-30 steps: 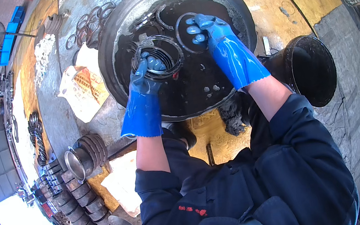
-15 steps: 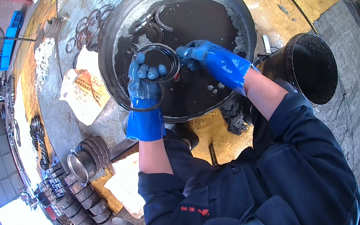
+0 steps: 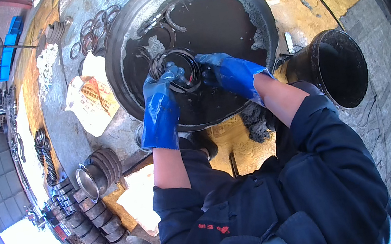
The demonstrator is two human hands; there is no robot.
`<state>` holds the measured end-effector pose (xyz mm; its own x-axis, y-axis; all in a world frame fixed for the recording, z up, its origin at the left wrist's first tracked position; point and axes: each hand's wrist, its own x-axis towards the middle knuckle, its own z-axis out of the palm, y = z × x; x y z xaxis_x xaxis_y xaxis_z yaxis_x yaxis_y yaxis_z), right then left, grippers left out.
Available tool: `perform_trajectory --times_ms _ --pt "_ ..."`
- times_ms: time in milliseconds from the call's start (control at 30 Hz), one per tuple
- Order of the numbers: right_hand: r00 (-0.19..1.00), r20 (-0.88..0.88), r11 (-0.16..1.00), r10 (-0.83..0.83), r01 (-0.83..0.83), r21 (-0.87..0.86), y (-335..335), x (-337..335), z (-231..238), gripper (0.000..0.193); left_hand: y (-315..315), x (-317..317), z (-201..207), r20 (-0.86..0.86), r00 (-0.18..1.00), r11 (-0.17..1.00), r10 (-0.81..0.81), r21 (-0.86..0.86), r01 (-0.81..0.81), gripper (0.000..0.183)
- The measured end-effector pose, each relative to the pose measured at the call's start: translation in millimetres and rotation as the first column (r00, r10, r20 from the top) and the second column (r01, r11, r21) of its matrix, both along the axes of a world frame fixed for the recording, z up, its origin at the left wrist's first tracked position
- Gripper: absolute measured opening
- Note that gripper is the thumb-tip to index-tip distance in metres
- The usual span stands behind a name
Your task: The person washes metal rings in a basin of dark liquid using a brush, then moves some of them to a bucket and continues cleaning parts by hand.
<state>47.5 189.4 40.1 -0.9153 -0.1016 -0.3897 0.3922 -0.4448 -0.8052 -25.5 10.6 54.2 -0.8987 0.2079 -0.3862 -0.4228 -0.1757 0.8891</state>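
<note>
Both my hands wear long blue rubber gloves and are over a wide round basin (image 3: 115,58) of dark liquid. A stack of dark metal rings (image 3: 178,51) is between them, low over the liquid. My left hand (image 3: 164,81) grips the rings from the left, its fingers curled through the opening. On the right side, my right hand (image 3: 217,66) is closed on the rim of the same rings, its thumb on top and some fingers hidden beneath. Farther back, a curved metal piece (image 3: 172,20) and other rings lie partly in the liquid. Grey foam lines the basin's inner wall.
A dark bucket (image 3: 342,69) lies tilted to the right of the basin. Left of it are a white printed bag (image 3: 92,105) and a pile of loose rings (image 3: 99,27). Stacked metal cylinders (image 3: 100,215) and a ribbed metal part (image 3: 103,171) stand at lower left.
Both hands have lowered the rings toward the liquid. The ring that hung around my left wrist is no longer there, and my right hand has closed on the rings' right side.
</note>
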Motion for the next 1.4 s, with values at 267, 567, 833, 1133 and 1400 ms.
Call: perform_trajectory --times_ms 267,567,833,1133,1400 --pt "0.991 -0.101 0.891 0.083 -0.028 0.454 -2 -9 -15 0.03 -20 -6 -9 -0.003 0.998 0.992 -0.057 -0.117 0.056 0.026" --pt "0.981 0.062 0.929 -0.185 0.154 0.338 -5 -25 -15 0.051 -16 -4 -5 -0.143 0.982 0.94 -0.124 -0.335 0.07 0.024" --pt "0.984 0.0 0.97 -0.181 0.178 0.166 10 6 13 0.039 -16 -13 -17 0.049 0.994 0.979 -0.101 -0.17 0.108 0.03" --pt "0.861 0.425 0.937 -0.279 0.34 -0.075 -4 -23 -1 0.023 -27 -30 -22 -0.011 0.923 0.67 -0.385 0.685 0.288 0.032" --pt "0.963 0.205 0.951 -0.174 0.218 -0.217 -2 -26 -13 0.027 -26 -28 -29 0.035 0.936 0.386 -0.351 0.916 0.111 0.039"
